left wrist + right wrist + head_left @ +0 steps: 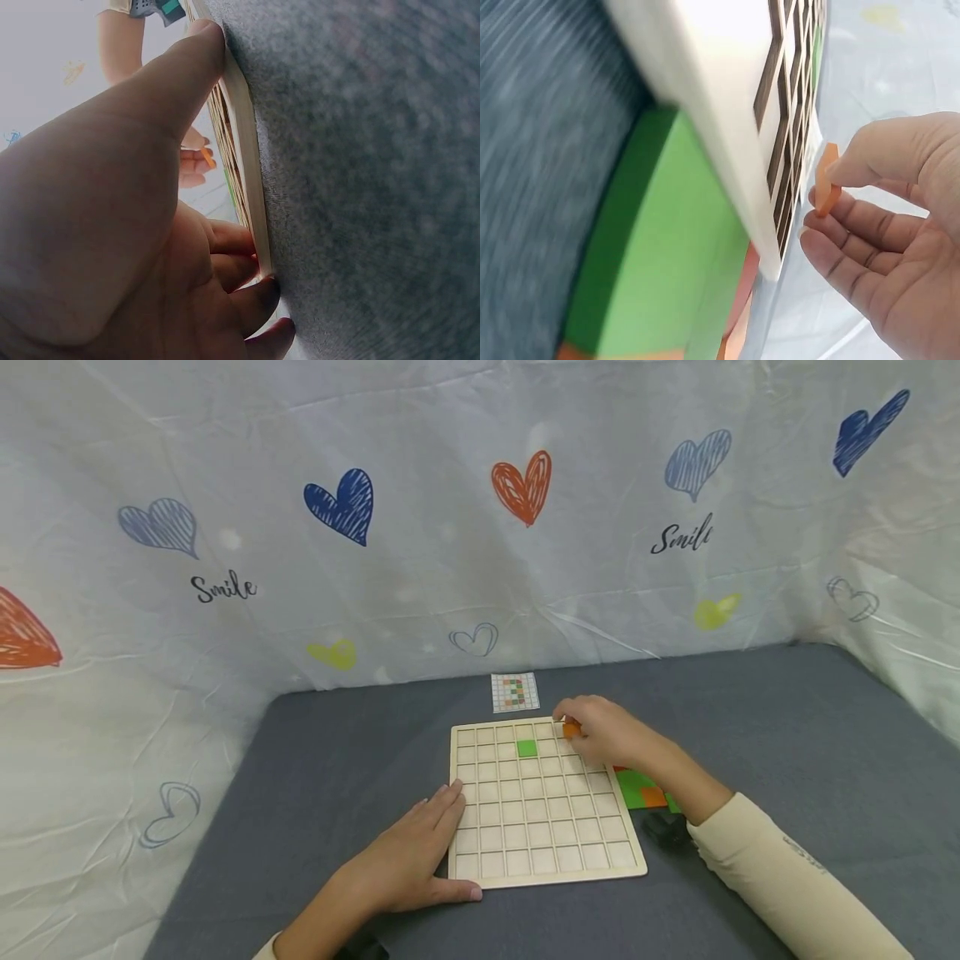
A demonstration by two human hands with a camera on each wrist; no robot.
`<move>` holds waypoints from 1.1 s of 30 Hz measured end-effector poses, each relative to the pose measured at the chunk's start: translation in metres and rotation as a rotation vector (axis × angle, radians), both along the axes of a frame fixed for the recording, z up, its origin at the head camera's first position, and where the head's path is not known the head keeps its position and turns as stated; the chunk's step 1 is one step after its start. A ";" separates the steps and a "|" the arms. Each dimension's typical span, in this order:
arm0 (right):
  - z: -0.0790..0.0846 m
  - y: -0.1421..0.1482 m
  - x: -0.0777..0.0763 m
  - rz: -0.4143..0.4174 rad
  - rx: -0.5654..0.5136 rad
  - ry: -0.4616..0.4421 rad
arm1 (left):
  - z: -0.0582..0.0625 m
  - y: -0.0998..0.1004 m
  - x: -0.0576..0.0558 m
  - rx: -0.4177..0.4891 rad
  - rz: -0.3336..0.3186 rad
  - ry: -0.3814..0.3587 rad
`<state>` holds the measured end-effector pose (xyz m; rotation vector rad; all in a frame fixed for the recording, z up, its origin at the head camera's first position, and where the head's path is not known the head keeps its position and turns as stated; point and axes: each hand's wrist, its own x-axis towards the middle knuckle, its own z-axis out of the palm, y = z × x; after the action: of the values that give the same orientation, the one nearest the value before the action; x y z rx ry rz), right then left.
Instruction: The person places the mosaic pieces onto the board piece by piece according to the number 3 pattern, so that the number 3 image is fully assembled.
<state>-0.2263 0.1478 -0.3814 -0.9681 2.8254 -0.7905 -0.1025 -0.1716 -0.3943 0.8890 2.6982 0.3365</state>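
On my feed, the left hand [412,856] rests fingers extended, thumb spread, against the left edge and near corner of the wooden board [534,811], gripping nothing. A green tile [527,748] sits in the second row from the far edge. Farther right, an orange tile [827,180] is pinched between the right hand's [611,732] thumb and fingertips, over the board's far right corner. More tiles [633,789] lie beside its right edge.

A grey tabletop [352,760] carries a gridded board [534,811], card [515,693] and tiles [632,788].
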 end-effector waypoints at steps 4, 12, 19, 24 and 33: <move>-0.001 -0.008 0.000 0.021 0.010 0.000 | -0.001 0.001 -0.001 -0.004 0.000 0.002; 0.002 -0.023 0.002 0.048 -0.008 0.026 | 0.000 0.001 -0.002 -0.010 0.013 -0.018; 0.003 -0.036 0.004 0.090 -0.005 -0.004 | 0.000 0.001 -0.002 -0.013 0.014 -0.021; 0.001 -0.045 0.003 0.117 -0.008 0.013 | 0.000 0.000 0.000 -0.006 0.008 -0.018; 0.000 -0.059 -0.001 0.234 0.014 0.126 | 0.001 0.000 0.000 -0.002 0.002 -0.019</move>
<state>-0.2269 0.0891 -0.3811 -1.3596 2.7421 -0.7050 -0.1028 -0.1718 -0.3932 0.8781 2.6822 0.3407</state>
